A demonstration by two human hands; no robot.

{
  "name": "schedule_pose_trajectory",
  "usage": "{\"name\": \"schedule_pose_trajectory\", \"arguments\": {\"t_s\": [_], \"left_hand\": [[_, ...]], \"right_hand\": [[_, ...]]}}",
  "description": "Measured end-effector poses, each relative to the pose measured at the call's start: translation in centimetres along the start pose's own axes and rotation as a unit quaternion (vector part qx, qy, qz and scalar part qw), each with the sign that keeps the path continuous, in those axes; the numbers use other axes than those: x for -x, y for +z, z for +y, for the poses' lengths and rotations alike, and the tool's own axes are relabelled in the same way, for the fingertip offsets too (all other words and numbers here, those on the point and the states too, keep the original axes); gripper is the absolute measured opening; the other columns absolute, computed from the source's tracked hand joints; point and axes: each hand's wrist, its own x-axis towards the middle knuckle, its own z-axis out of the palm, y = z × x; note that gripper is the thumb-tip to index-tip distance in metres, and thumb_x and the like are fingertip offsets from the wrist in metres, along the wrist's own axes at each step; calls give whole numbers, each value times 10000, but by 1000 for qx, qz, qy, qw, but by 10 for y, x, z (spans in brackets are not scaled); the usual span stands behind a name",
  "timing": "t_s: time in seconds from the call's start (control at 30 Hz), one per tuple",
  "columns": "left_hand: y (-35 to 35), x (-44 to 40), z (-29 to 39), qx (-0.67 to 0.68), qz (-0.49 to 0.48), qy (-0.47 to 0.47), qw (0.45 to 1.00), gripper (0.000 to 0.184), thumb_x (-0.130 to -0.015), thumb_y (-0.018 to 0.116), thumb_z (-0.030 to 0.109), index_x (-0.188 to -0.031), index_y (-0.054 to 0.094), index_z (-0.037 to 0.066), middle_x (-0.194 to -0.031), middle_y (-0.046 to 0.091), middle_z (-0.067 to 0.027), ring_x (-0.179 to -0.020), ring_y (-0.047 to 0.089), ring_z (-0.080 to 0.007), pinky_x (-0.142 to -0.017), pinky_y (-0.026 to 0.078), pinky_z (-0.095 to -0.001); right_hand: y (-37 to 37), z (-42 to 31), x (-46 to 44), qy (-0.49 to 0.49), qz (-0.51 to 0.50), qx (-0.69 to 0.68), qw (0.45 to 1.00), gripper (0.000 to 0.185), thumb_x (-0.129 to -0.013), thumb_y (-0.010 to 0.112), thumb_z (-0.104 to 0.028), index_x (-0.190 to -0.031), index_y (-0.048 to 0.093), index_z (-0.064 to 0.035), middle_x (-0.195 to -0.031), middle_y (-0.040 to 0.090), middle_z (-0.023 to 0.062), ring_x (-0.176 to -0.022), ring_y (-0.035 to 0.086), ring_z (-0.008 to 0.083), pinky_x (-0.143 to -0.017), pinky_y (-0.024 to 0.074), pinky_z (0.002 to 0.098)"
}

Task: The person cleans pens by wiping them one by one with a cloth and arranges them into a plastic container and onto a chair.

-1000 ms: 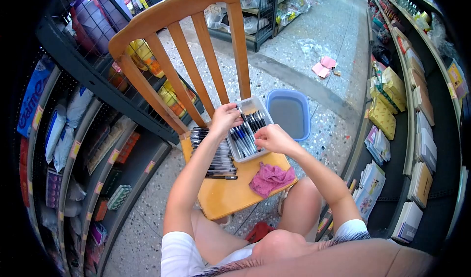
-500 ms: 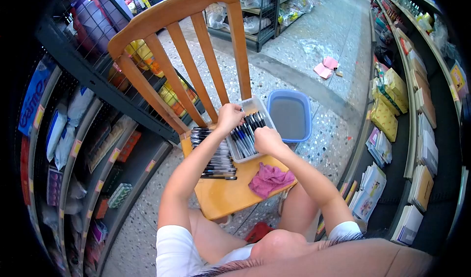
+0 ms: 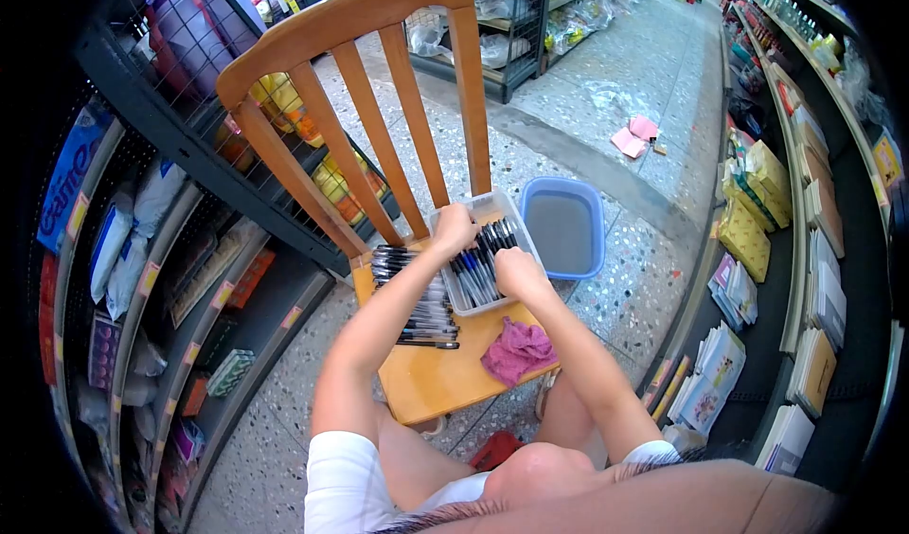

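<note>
A clear plastic box (image 3: 471,299) holding many pens (image 3: 476,271) stands on the seat of a wooden chair (image 3: 426,382). My left hand (image 3: 456,228) is over the box's upper left part, its fingers curled; what they hold is too small to name. At the box's right side is my right hand (image 3: 517,273), closed, with its fingertips hidden over the pens. More pens (image 3: 431,311) lie in a row on the seat, left of the box. A crumpled pink cloth (image 3: 519,351) rests on the seat below the box.
A blue basin (image 3: 563,228) with greyish water stands on the floor, right of the chair. Shelves with packets (image 3: 133,269) curve along the left, and shelves with notebooks (image 3: 712,373) line the right. Pink paper (image 3: 634,137) lies on the floor further off.
My left hand has moved slightly down and right over the box. My right hand has turned and closed against the box's right side. The view has shifted a little.
</note>
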Motion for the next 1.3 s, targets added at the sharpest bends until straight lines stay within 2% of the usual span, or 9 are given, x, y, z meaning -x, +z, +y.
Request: {"name": "schedule_pose_trajectory", "arguments": {"t_s": [0.13, 0.23, 0.47, 0.67, 0.73, 0.83, 0.97, 1.1, 1.3], "left_hand": [[2, 0, 2, 46, -29, -43, 998, 143, -783, 580, 54, -780, 636, -77, -576, 618, -164, -503, 643, -206, -471, 515, -311], [-2, 5, 6, 25, -35, -14, 999, 186, -797, 512, 11, -884, 617, -116, -624, 625, -178, -506, 645, -207, -417, 516, -294], [0, 4, 6, -19, -63, -28, 997, 284, -743, 442, -53, -956, 628, -82, -685, 634, -201, -519, 648, -229, -456, 530, -322], [-3, 10, 10, 1, -65, -28, 998, 316, -740, 451, -40, -1004, 622, -63, -751, 644, -198, -526, 649, -225, -480, 530, -315], [-3, 12, 11, 5, -40, -24, 999, 317, -747, 465, -32, -1023, 618, -56, -759, 646, -192, -521, 648, -219, -469, 521, -305], [-10, 25, 20, 47, -4, 12, 999, 273, -782, 481, 7, -1006, 634, -23, -729, 655, -176, -528, 648, -205, -500, 517, -300], [-28, 67, 30, 221, 39, 59, 973, 221, -894, 498, 112, -1032, 596, -31, -686, 598, -65, -546, 622, -130, -463, 476, -228], [-45, 130, 18, 344, 63, 50, 935, 229, -910, 500, 147, -1068, 593, 9, -731, 585, -32, -604, 603, -106, -541, 477, -208], [-33, 202, -31, 393, 117, -14, 912, 213, -911, 514, 164, -1059, 593, 32, -737, 571, -9, -631, 583, -90, -577, 469, -201]], "right_hand": [[2, 3, -1, -17, -1, 7, 1000, 173, -723, 545, -32, -839, 665, 17, -875, 636, 236, -842, 633, 365, -746, 514, 423], [8, 5, -5, -21, 10, 4, 1000, 157, -722, 544, -26, -818, 660, 20, -866, 634, 242, -827, 636, 365, -729, 518, 424], [13, 14, -5, -67, 67, -35, 995, 141, -733, 518, -17, -792, 635, 35, -792, 618, 270, -782, 631, 376, -689, 516, 434], [1, 11, 37, -177, 166, -112, 964, 117, -723, 537, -3, -824, 588, 26, -728, 617, 190, -711, 609, 363, -617, 484, 447], [1, 10, 50, -273, 267, -140, 914, 130, -717, 558, -7, -843, 583, 12, -752, 613, 154, -721, 600, 325, -624, 478, 409], [1, 12, 77, -353, 320, -127, 870, 125, -706, 593, -21, -830, 587, -6, -782, 599, 113, -730, 578, 269, -636, 468, 351], [9, 15, 100, -410, 381, -104, 822, 117, -680, 634, -44, -789, 595, -22, -703, 558, 72, -656, 551, 226, -582, 452, 326], [31, 27, 105, -409, 318, -144, 843, 102, -679, 648, -70, -764, 599, -42, -611, 512, 65, -571, 529, 221, -518, 441, 334], [46, 37, 104, -350, 307, -158, 871, 88, -713, 624, -92, -786, 612, -44, -667, 566, 81, -634, 567, 242, -572, 463, 334]]}}
